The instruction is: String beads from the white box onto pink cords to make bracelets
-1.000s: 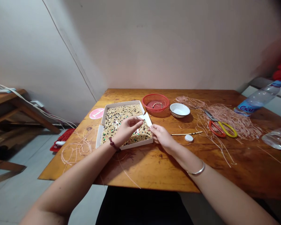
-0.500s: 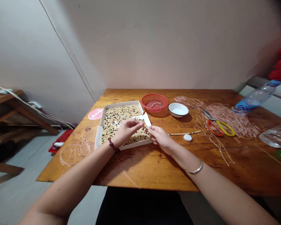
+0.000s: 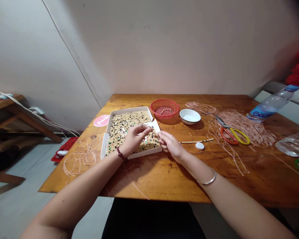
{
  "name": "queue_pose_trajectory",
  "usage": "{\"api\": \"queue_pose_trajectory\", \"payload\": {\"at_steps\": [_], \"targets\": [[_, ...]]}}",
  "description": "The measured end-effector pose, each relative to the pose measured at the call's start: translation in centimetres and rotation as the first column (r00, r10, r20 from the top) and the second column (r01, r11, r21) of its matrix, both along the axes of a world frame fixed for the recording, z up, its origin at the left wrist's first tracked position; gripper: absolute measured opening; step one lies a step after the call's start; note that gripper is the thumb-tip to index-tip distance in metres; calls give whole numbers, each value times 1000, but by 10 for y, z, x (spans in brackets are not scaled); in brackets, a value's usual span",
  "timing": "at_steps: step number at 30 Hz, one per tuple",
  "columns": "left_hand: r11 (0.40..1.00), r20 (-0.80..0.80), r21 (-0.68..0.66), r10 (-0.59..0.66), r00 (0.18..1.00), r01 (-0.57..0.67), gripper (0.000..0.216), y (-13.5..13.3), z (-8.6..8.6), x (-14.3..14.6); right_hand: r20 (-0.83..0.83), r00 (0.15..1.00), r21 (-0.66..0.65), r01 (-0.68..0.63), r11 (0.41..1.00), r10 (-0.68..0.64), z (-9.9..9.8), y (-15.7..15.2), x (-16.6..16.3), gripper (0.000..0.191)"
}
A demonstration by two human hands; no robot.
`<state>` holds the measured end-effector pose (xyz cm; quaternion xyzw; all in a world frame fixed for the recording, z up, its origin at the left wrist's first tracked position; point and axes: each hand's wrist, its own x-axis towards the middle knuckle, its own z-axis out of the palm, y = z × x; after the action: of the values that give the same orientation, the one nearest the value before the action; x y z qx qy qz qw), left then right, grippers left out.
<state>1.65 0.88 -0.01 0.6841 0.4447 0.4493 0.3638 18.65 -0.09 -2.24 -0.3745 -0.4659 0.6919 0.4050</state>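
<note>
My left hand [image 3: 134, 140] is over the right part of a shallow white box [image 3: 106, 141] of small beads [image 3: 129, 117], mostly cream with some black, green and white. Its thumb and index finger come together in a pinch; whatever is between the tips is too small to make out. Beside the box's right edge, my right hand [image 3: 171, 145] is closed, thumb against index finger, on a thin cord. From behind that hand a string of cream and dark beads [image 3: 198, 142] runs out to the right along the table.
Behind the hands stand a red basket [image 3: 153, 112] with a beaded string inside and a white bowl [image 3: 190, 117]. A white cap [image 3: 199, 146], scissors [image 3: 230, 131], pink cord [image 3: 251, 127] and a plastic bottle [image 3: 271, 104] are to the right. Loose cord [image 3: 82, 156] lies left.
My left hand has shifted very slightly, its fingertips still above the beads. The right hand has moved up a little beside the box. The other things have stayed put.
</note>
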Motion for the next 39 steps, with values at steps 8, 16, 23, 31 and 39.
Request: {"api": "queue_pose_trajectory", "payload": {"at_steps": [8,16,23,31,39], "targets": [[1000,-6,14,28,1000,-27,31,1,-3,-1,112,989,94,85,992,-95,-1,-1,0,27],[998,30,69,-3,1000,1,26,-2,0,2,147,982,238,85,968,-122,-10,4,3,26],[993,45,111,-51,998,46,26,-4,-3,3,194,969,398,64,915,-152,-5,2,2,29],[993,66,91,-80,995,74,30,-4,-3,5,174,974,395,70,916,-149,-1,0,3,30],[992,0,117,-58,998,57,21,-2,-6,2,137,988,212,36,977,-66,0,-3,3,31]]}}
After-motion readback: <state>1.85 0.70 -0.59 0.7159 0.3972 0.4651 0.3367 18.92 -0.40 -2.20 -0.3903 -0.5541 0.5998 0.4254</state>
